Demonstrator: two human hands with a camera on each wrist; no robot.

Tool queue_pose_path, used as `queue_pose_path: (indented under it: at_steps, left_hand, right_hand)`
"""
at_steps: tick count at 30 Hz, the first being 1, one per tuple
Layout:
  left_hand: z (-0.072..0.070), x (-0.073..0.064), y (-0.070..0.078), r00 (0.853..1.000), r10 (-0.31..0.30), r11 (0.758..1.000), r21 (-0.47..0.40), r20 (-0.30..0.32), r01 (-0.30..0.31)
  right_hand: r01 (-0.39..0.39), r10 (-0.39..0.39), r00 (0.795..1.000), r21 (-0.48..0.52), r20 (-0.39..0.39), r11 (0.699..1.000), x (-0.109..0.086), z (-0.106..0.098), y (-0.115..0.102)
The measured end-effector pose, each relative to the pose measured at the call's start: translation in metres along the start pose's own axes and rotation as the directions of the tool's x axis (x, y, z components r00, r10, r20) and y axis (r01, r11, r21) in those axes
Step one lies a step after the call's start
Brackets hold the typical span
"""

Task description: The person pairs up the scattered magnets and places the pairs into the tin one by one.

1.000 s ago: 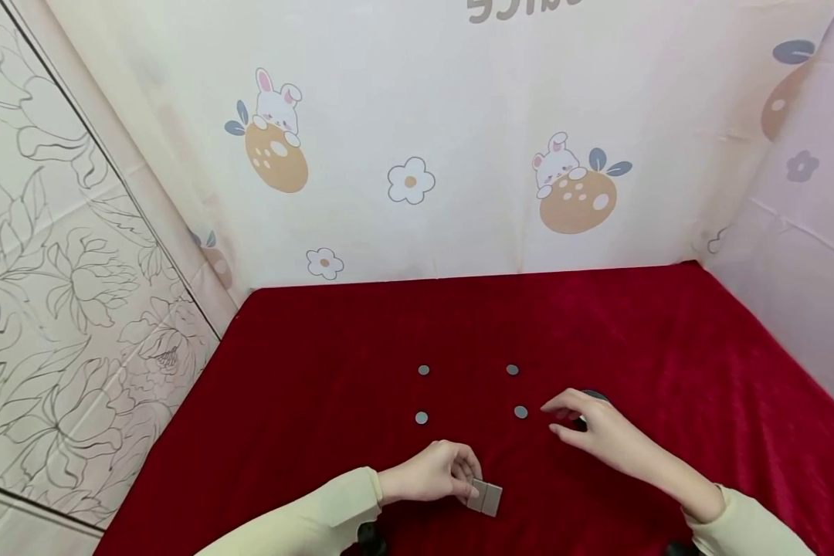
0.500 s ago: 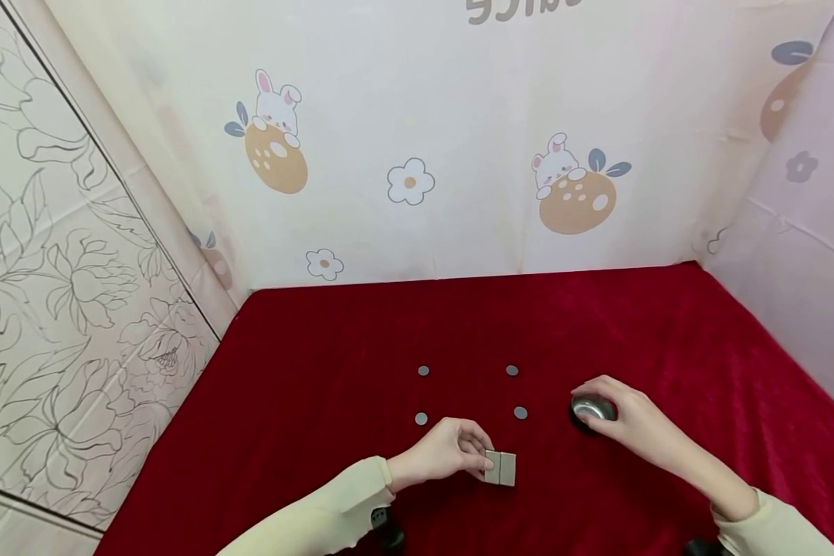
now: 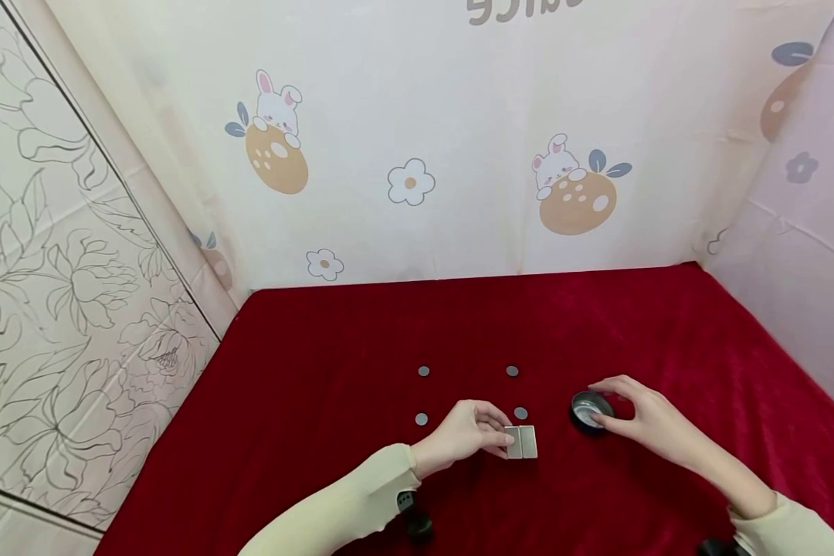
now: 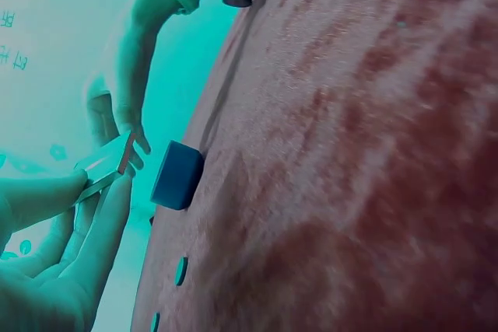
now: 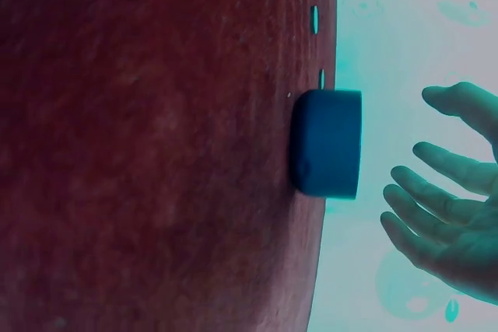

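My left hand (image 3: 462, 434) pinches a flat, metallic grey rectangular block (image 3: 529, 442) between thumb and fingers; a seam splits it into two halves. In the left wrist view this block (image 4: 105, 165) is tilted above the cloth. My right hand (image 3: 656, 421) hovers by a small round black bowl (image 3: 578, 413) with a shiny inside. Its fingers (image 5: 420, 196) are spread and apart from the bowl (image 5: 331, 144) in the right wrist view, holding nothing. One grey disc (image 3: 520, 414) lies just beyond the left hand's block.
More flat grey discs lie on the red cloth: one at the near left (image 3: 422, 419), another at the far left (image 3: 424, 371) and a third disc (image 3: 512, 371) at the far right. A pale printed curtain (image 3: 417, 232) rises behind the red cloth (image 3: 320, 340).
My left hand has carried the block rightward and farther from me, toward the bowl. My right hand went from in front of the bowl to its right side, uncovering it.
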State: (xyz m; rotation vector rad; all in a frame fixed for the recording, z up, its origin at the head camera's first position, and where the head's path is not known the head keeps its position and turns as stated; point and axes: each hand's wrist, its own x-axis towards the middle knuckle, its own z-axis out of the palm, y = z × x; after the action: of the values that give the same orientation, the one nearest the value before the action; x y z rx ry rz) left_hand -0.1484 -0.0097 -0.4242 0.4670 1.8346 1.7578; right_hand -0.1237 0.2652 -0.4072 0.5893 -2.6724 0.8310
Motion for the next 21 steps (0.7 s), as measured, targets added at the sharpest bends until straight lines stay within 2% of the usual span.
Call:
queue_pose_path:
  at_steps: [8, 16, 21]
  left_hand:
    - [0.01, 0.016, -0.001, 0.999, -0.014, 0.996, -0.089, -0.05, 0.009]
    - [0.018, 0.028, 0.001, 0.995, -0.036, 0.994, -0.104, -0.092, 0.027]
    - [0.023, 0.035, 0.003, 0.992, -0.047, 0.988, -0.15, -0.116, 0.029]
  right_hand:
    - [-0.089, 0.085, 0.993, 0.032, 0.087, 0.996, -0.002, -0.006, 0.01]
    - [-0.126, 0.101, 0.979, 0.134, 0.176, 0.983, -0.002, -0.008, 0.021]
    - [-0.141, 0.097, 0.97, 0.189, 0.222, 0.972, 0.0, -0.007, 0.026]
